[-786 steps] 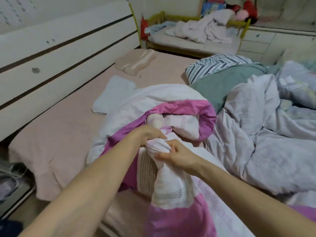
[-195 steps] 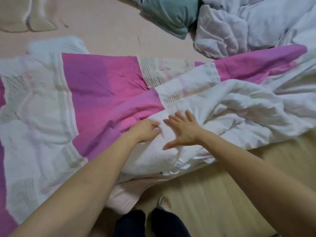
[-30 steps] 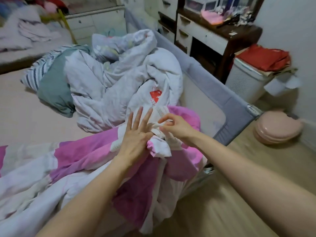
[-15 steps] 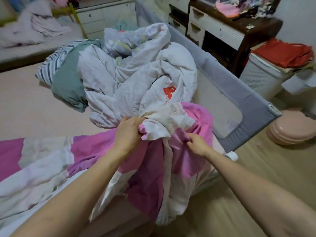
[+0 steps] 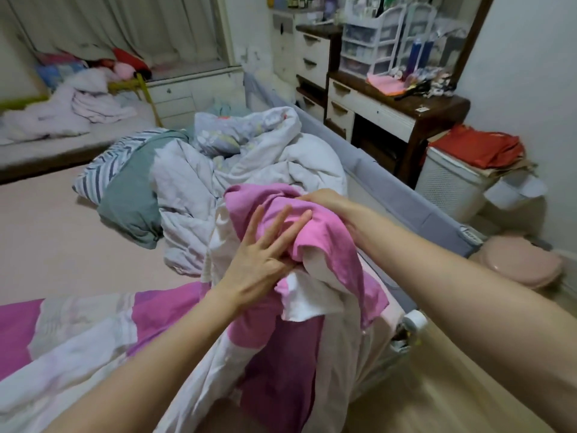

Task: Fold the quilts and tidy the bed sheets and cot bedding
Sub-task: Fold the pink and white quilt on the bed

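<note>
Head view, near the foot corner of the bed (image 5: 46,239). The pink-and-white quilt (image 5: 327,242) is raised in a bunch at centre, its remainder trailing left across the near edge of the mattress and hanging toward the floor. The left hand (image 5: 262,254) lies against the near side of the bunch with fingers straight and spread, pressing the pink fabric. The right hand (image 5: 321,198) reaches over the top of the bunch from the right; its fingers are buried in the folds, so whether they grip the cloth cannot be told. Behind the bunch lies a crumpled white quilt (image 5: 249,170), with a green pillow (image 5: 131,195) and a striped pillow (image 5: 109,160) to its left. A grey bed rail (image 5: 399,195) borders the right side. Far left stands the cot (image 5: 62,139) with rumpled bedding. A white basket (image 5: 449,189) stands at far right.
</note>
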Demonstrator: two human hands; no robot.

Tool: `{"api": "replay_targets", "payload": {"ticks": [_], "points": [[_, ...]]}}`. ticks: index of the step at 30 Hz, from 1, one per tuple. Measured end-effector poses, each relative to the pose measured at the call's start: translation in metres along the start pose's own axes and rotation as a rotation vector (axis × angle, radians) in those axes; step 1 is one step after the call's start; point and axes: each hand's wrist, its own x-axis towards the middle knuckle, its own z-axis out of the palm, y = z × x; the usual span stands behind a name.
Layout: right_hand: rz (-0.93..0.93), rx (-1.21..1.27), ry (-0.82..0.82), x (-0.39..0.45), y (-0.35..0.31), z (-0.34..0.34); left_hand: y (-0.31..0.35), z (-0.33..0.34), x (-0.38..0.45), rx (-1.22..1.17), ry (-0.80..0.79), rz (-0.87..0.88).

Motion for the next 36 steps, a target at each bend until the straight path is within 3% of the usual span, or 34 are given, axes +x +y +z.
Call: {"api": "replay_targets", "payload": {"ticks": [2, 3, 6, 8, 11, 13, 15, 19, 22, 25, 28, 30, 33, 36], "points": [[0.001, 0.388, -0.179, -0.005, 0.003, 0.004, -0.015, -0.019, 0.005, -0.055, 0.012, -0.042], [-0.054, 0.394, -0.174, -0.007, 0.004, 0.003, -0.021, -0.027, 0.007, -0.06, 0.013, -0.071], [-0.283, 0.109, -0.186, -0.023, 0.014, -0.007, -0.033, -0.041, 0.007, -0.08, -0.082, -0.2], [-0.437, -0.277, -0.168, -0.033, 0.027, -0.009, -0.039, -0.045, 0.001, -0.106, -0.186, -0.302], [-0.608, -0.579, 0.126, -0.027, 0.046, -0.004, -0.038, -0.05, 0.001, -0.162, -0.294, -0.358], [-0.59, -0.623, 0.28, -0.02, 0.047, -0.005, -0.033, -0.051, 0.0, -0.164, -0.245, -0.318], [-0.587, -0.565, 0.332, -0.018, 0.045, -0.007, -0.033, -0.052, -0.004, -0.192, -0.18, -0.35], [-0.588, -0.243, 0.178, -0.032, 0.038, 0.005, -0.038, -0.053, -0.005, -0.399, -0.045, -0.514], [-0.587, -0.063, 0.026, -0.037, 0.044, 0.028, -0.041, -0.053, 0.006, -0.528, -0.155, -0.51], [-0.547, 0.097, 0.111, -0.038, 0.046, 0.044, -0.049, -0.061, 0.007, -0.598, -0.188, -0.593], [-0.632, 0.029, 0.304, -0.043, 0.059, 0.051, -0.06, -0.064, -0.003, -0.537, -0.032, -0.689], [-0.677, -0.209, 0.283, -0.045, 0.08, 0.054, -0.069, -0.067, -0.01, -0.493, 0.018, -0.737], [-0.539, -0.643, 0.285, -0.034, 0.104, 0.055, -0.076, -0.076, -0.014, -0.502, 0.053, -0.668], [-0.501, -0.678, 0.348, -0.013, 0.104, 0.068, -0.073, -0.083, -0.02, -0.515, 0.079, -0.614]]}}
